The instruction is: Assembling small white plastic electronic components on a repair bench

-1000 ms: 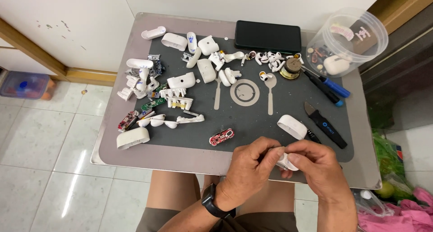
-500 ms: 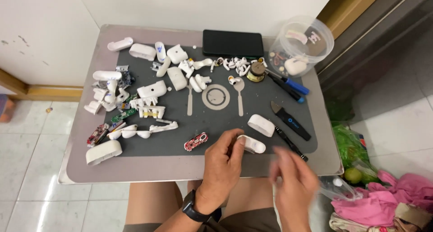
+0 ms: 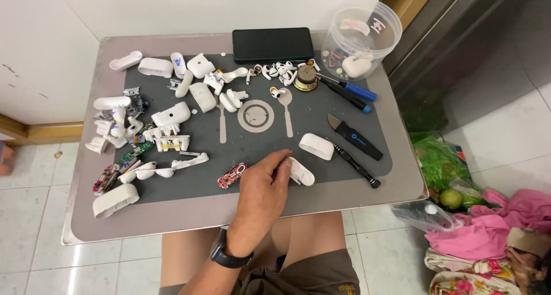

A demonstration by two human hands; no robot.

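Note:
My left hand [image 3: 263, 187] rests on the dark work mat [image 3: 344, 135], a black watch on its wrist. Its fingertips press on a white earbud case half [image 3: 302, 171] lying on the mat. A small red circuit board [image 3: 231, 175] lies just left of the hand. Another white case half [image 3: 316, 146] sits a little beyond, to the right. My right hand is out of view.
Many white earbud case parts [image 3: 172, 116] and small circuit boards litter the mat's left side. A black phone [image 3: 272, 45], a clear plastic tub [image 3: 361, 39], blue-handled screwdrivers [image 3: 350, 91] and a black pry tool [image 3: 356, 137] lie right and back. Bags and pink cloth [image 3: 488, 220] are on the floor.
The right hand let go of the white case half and withdrew out of view. The left hand lowered the part onto the mat. The view shifted left.

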